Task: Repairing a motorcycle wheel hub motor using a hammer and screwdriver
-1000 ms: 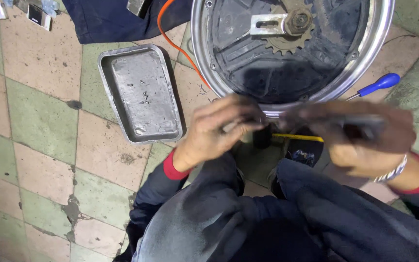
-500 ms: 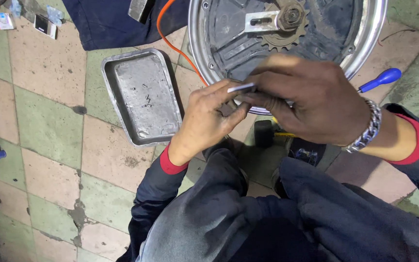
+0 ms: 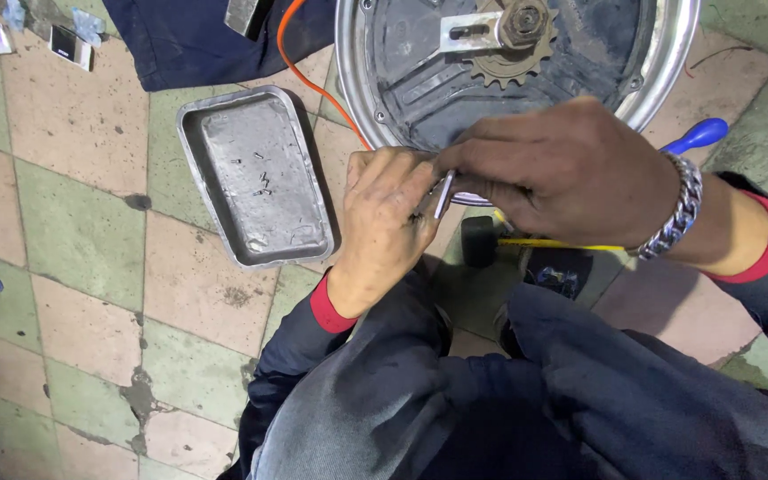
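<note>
My left hand (image 3: 384,222) and my right hand (image 3: 562,169) meet over the near rim of a round metal wheel hub (image 3: 420,53) with a toothed sprocket (image 3: 516,40) at its centre. Both pinch a short, thin, silvery metal rod (image 3: 443,196) between their fingertips. My right wrist carries a chain bracelet (image 3: 676,213). My knees in dark trousers (image 3: 491,391) fill the bottom of the view.
A dented metal tray (image 3: 255,178) with a few tiny parts lies left on the tiled floor (image 3: 73,258). A rubber mallet with a yellow handle (image 3: 491,242) lies under my hands. A blue-handled tool (image 3: 700,135), an orange cable (image 3: 304,62) and dark cloth (image 3: 197,36) are nearby.
My right hand moved left from beside my knee to join the left hand at the hub's rim, and both now pinch the small rod. The view shifted slightly closer.
</note>
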